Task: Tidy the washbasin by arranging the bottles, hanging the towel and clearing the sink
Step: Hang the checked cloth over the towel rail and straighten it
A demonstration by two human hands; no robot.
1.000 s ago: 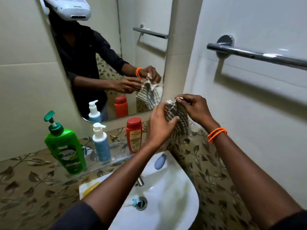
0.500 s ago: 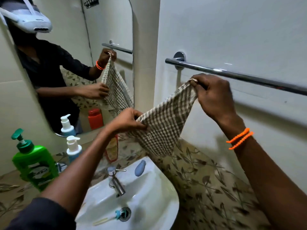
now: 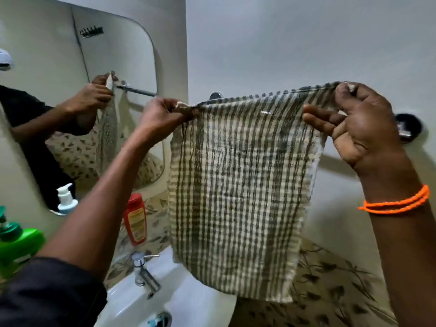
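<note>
A person's left hand point(image 3: 162, 114) and right hand point(image 3: 361, 123) each pinched a top corner of the checked towel point(image 3: 238, 185), stretching its upper edge level and parallel to the wall-mounted towel rail point(image 3: 407, 127), which lay just behind the cloth and mostly hidden. The towel hung flat above the washbasin point(image 3: 188, 296). Draping it over looked to require a forward lift from both hands equally.

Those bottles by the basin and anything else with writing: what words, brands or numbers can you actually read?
Nothing reads clearly.
Red bottle: yellow label with print, too blurred to read.
Green pump bottle: label cut off at the edge, unreadable.
White-and-blue pump bottle: no visible text.
Checked towel: no writing.
</note>
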